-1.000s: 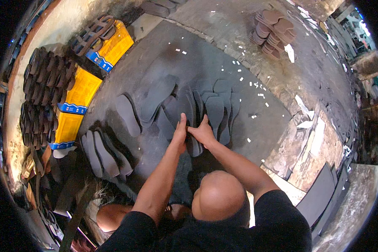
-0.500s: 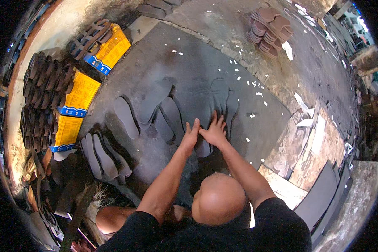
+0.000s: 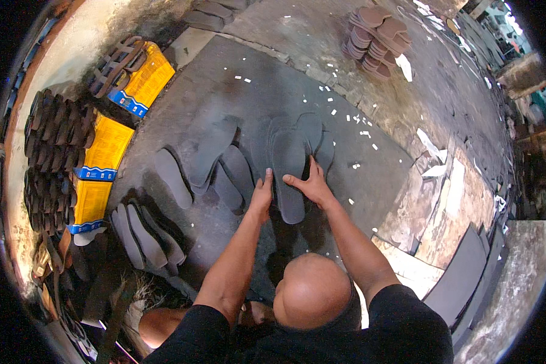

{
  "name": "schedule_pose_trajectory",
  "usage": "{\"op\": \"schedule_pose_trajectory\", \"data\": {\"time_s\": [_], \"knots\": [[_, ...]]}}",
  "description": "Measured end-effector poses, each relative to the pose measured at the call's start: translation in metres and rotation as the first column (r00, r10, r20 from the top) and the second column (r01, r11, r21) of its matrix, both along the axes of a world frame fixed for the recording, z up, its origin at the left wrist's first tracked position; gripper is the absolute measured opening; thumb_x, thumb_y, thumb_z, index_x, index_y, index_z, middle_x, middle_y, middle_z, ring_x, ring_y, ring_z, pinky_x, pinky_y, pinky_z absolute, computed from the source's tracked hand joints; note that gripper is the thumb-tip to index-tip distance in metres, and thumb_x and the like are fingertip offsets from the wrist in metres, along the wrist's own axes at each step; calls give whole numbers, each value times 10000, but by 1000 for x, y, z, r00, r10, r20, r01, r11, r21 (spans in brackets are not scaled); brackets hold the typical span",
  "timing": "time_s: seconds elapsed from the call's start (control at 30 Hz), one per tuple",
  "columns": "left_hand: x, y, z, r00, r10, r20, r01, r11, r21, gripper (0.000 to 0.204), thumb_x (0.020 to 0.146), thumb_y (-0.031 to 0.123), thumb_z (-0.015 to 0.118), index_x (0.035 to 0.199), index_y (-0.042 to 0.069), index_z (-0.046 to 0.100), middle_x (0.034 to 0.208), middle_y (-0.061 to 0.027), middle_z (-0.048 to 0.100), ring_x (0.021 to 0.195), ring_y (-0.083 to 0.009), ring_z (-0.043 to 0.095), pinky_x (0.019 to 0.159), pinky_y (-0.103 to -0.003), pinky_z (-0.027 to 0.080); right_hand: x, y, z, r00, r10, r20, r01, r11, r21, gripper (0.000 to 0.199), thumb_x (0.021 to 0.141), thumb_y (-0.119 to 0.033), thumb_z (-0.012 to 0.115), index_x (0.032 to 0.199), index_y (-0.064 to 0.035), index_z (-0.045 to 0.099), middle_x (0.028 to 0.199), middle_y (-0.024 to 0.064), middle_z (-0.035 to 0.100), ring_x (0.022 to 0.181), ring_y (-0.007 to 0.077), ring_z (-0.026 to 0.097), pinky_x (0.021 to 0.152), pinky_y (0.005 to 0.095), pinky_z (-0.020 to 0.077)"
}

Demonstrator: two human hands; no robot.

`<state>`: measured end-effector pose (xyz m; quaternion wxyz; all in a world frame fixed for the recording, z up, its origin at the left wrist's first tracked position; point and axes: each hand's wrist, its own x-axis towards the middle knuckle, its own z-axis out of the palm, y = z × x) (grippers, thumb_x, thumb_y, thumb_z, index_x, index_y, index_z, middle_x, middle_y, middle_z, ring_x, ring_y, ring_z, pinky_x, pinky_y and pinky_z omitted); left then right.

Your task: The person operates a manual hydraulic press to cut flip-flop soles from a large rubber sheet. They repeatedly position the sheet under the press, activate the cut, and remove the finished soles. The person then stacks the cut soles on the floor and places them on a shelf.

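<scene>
A dark grey shoe sole (image 3: 292, 203) lies lengthwise in front of me, on top of overlapping soles. My right hand (image 3: 314, 187) grips its right edge, the thumb across its upper face and the fingers along the side. Along its left edge rests my left hand (image 3: 262, 197), thumb stretched forward and fingers fairly straight; their undersides are hidden. Just right of the top sole, another sole (image 3: 326, 148) shows partly. Further left, several loose soles lie on the dark sheet, one a single sole (image 3: 174, 179) and others an overlapping group (image 3: 212, 155).
At the lower left a row of soles (image 3: 145, 233) stands on edge. Yellow-and-blue boxes (image 3: 106, 148) and piled dark footwear pieces (image 3: 51, 158) line the left wall. Brown soles (image 3: 379, 39) are stacked at the far right. White scraps (image 3: 364, 133) dot the floor; grey sheets (image 3: 461, 276) lean at the right.
My hands have moved apart, the left one slightly left. The top sole now shows between them, where both hands covered it before. The whole view has shifted a little.
</scene>
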<state>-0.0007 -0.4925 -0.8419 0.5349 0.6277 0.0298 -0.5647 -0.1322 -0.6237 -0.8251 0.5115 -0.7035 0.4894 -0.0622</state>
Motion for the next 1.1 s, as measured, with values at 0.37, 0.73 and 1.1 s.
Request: {"op": "schedule_pose_trajectory", "data": {"time_s": [0.37,0.73,1.1], "knots": [[8,-4,41,1000,-25,7,24,994,109,1213,876,795,593,1646,16,72,1653,-228,291,1485,-385,372,1158,-521,362,-11,1,20,884,-288,369,-54,721,691,1160,797,-391,889,1633,-93,142,1555,200,417,1432,346,423,1171,485,383],[-15,-19,19,762,136,633,-234,969,73,875,956,513,706,1492,-96,378,1462,-285,526,1334,-384,539,1086,-401,436,-20,-4,16,914,-67,400,-34,971,238,1127,775,-369,903,1613,-118,192,1510,181,462,1387,316,469,1161,447,371],[14,-7,11,739,606,294,-578,795,-183,709,974,353,729,1496,-15,421,1418,-167,572,1264,-313,567,1053,-415,459,-51,-52,28,724,-533,438,175,756,631,1009,770,-277,871,1574,-96,289,1427,170,547,1270,346,574,1061,485,479]]}}
